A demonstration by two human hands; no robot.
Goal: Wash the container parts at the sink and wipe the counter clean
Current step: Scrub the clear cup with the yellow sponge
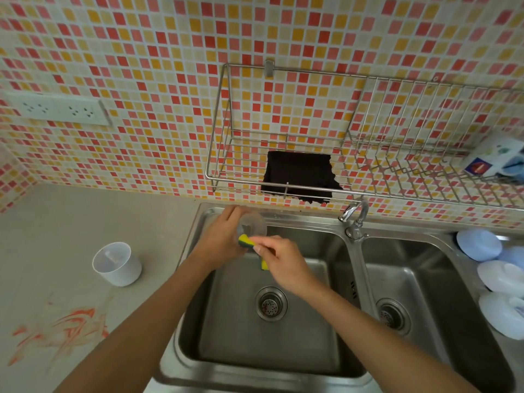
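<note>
Over the left sink basin (272, 347) my left hand (219, 236) grips a clear round container part (252, 224), tilted toward me. My right hand (283, 259) pinches a yellow and green sponge (246, 241) and presses it against the clear part's lower edge. A white cup-shaped container part (117, 263) stands upright on the grey counter (85, 217) to the left of the sink. An orange-red smear (59, 333) covers the counter near its front left.
The faucet (354, 217) stands between the two basins, with no water seen running. A black cloth (297, 175) lies in the wire wall rack (226, 177). Several white and pale blue lids or bowls (479, 245) are stacked right of the right basin (419, 307). Wall sockets (56, 109) sit upper left.
</note>
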